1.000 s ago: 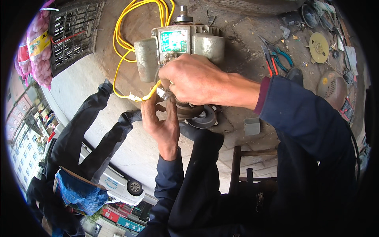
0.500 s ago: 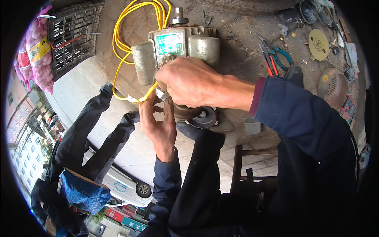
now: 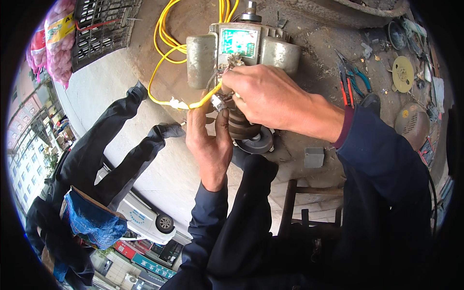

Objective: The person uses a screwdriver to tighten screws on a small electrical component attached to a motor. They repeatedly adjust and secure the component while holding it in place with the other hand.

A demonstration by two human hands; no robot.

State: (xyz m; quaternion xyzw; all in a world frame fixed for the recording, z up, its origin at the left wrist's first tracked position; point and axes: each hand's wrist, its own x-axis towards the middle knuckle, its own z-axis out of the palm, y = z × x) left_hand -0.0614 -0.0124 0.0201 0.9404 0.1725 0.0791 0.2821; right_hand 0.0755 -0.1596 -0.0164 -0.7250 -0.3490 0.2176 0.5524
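An electric motor (image 3: pixel 201 62) with a green label plate and two rounded grey housings sits on the ground in front of me. My left hand (image 3: pixel 210 149) is closed, its thumb and fingers pinching a yellow cable (image 3: pixel 205 102) beside a small whitish connector block (image 3: pixel 218 103). From the right, my right hand (image 3: pixel 270 94) reaches over the motor, its fingertips pinched at the cable's end. Thin wires come out of the motor near those fingertips, partly hidden by them. White tape or wrap (image 3: pixel 177 103) surrounds part of the cable, left of my left hand.
Red-handled and blue-handled pliers (image 3: pixel 355 79) lie on the ground to the right, near a yellowish disc (image 3: pixel 402 74) and a grey box (image 3: pixel 314 157). At the left are a black crate (image 3: pixel 99 36), pink net bags (image 3: pixel 59 46) and a standing person (image 3: pixel 116 135). A wooden stool (image 3: pixel 288 208) stands nearby.
The whole scene has shifted right in the picture, and the motor slightly upward. My right fingers have opened up a little around the cable's end; my left hand keeps its pinch.
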